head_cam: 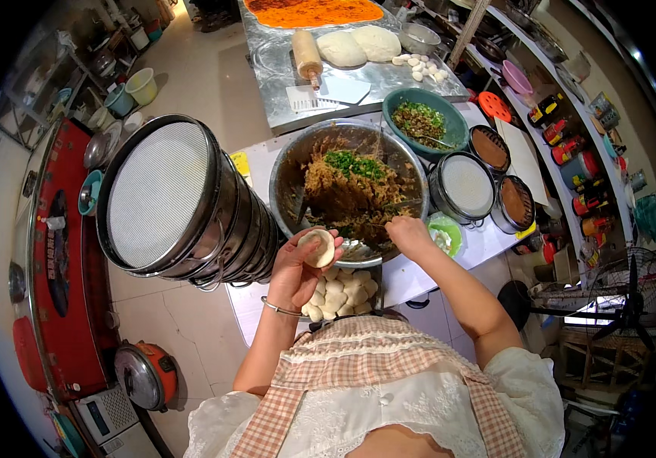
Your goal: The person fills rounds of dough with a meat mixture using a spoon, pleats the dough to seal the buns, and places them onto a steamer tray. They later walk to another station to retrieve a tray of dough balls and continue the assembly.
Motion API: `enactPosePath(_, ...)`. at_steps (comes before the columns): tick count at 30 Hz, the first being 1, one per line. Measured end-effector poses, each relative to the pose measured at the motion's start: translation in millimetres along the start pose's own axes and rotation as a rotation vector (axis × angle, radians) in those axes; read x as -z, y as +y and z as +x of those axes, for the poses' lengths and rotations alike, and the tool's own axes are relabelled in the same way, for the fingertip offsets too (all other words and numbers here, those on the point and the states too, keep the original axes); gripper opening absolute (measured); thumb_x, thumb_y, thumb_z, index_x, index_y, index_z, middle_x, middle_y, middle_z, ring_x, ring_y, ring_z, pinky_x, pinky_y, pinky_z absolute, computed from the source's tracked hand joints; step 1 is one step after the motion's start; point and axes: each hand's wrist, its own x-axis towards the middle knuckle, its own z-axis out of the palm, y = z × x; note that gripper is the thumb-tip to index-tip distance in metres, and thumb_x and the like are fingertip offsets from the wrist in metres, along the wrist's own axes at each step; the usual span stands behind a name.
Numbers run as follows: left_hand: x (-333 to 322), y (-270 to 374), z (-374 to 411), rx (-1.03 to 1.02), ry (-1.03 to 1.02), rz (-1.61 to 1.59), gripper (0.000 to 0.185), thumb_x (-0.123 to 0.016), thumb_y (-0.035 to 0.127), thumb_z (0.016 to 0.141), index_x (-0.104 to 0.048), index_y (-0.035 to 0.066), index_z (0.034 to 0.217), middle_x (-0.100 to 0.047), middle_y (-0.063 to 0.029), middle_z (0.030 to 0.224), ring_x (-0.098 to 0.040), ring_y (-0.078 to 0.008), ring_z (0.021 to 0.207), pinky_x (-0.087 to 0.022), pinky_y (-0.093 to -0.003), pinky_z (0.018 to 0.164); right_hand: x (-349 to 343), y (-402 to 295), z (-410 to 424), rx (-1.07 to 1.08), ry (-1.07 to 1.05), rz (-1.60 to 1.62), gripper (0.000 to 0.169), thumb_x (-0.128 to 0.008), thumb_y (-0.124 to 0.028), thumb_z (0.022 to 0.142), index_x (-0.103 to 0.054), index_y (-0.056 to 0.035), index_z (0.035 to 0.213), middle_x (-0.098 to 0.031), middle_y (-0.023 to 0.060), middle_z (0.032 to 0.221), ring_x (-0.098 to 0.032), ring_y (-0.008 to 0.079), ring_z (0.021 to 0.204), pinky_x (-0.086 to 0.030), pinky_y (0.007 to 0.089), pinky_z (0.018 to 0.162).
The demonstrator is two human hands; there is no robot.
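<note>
On the fingers of my left hand [299, 263] rests a round, flattened piece of dough [320, 249], held by the thumb. My right hand [411, 236] is closed at the right rim of a large steel bowl [348, 129], gripping what seems to be a thin utensil whose far end reaches into the bowl. Brown filling [351, 189] topped with chopped green onion lies in that bowl. Below it, close to my apron, several dough pieces [342, 293] are heaped in a tray. A green bowl [457, 109] of chopped greens and brown bits, with a spoon, stands behind to the right.
Stacked steamer baskets [159, 194] rise at the left. Smaller round steamers [467, 186] stand right of the bowl, near a small green dish [445, 235]. On the metal worktop behind are a rolling pin [307, 54], large dough pieces [356, 46] and white scrapers [342, 90].
</note>
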Motion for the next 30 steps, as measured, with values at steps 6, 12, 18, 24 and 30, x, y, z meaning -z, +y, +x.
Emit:
enactPosePath(6,0.2,5.2,-2.4,0.013,0.017,0.002,0.02,-0.051,0.01,0.084,-0.05,-0.004,0.098,-0.056,-0.0193,0.1,-0.058,-0.0278,0.09,-0.051,-0.0358,0.078,-17.5,10.4,5.0,0.004,-0.049,0.047,0.004,-0.055,-0.008,0.068,-0.057,-0.0044,0.068,-0.057,0.0115,0.071,-0.059,0.0292,0.073,-0.048,0.04,0.062)
enactPosePath(12,10.7,-0.2,2.3,-0.01,-0.038,-0.084,0.02,-0.053,0.011,0.084,-0.049,-0.002,0.099,-0.056,-0.0201,0.097,-0.059,-0.0297,0.089,-0.053,-0.0364,0.076,-17.5,8.9,6.3,0.015,-0.146,0.186,0.01,-0.056,-0.01,0.068,-0.06,-0.0041,0.075,-0.059,0.0138,0.074,-0.058,0.0323,0.074,-0.047,0.0412,0.063)
enactPosePath(18,8.0,1.7,2.2,-0.071,0.083,-0.017,0.022,-0.056,0.008,0.081,-0.051,-0.002,0.099,-0.057,-0.0187,0.095,-0.059,-0.0299,0.088,-0.052,-0.0388,0.08,-21.2,12.6,5.8,-0.114,-0.251,0.733,0.013,-0.06,-0.012,0.07,-0.064,-0.0034,0.078,-0.06,0.0093,0.067,-0.058,0.0199,0.064,-0.044,0.0321,0.056)
enactPosePath(24,27.0,-3.2,10.7,-0.074,0.134,-0.05,0.019,-0.056,0.006,0.08,-0.052,-0.006,0.095,-0.058,-0.0188,0.095,-0.059,-0.0285,0.09,-0.048,-0.0391,0.086,16.0,-8.0,-6.1,-0.511,-0.214,1.411,0.013,-0.061,-0.012,0.075,-0.064,-0.0002,0.078,-0.055,-0.0004,0.062,-0.047,0.0071,0.055,-0.037,0.0218,0.05)
enactPosePath(30,38.2,-16.5,27.6,-0.147,0.053,-0.061,0.023,-0.048,0.007,0.086,-0.048,-0.008,0.104,-0.056,-0.0176,0.104,-0.055,-0.0272,0.096,-0.046,-0.0376,0.089,67.1,-44.6,-22.8,-0.457,0.187,1.535,0.01,-0.061,-0.008,0.078,-0.061,0.0008,0.082,-0.05,-0.0034,0.061,-0.042,0.0043,0.053,-0.033,0.0186,0.047)
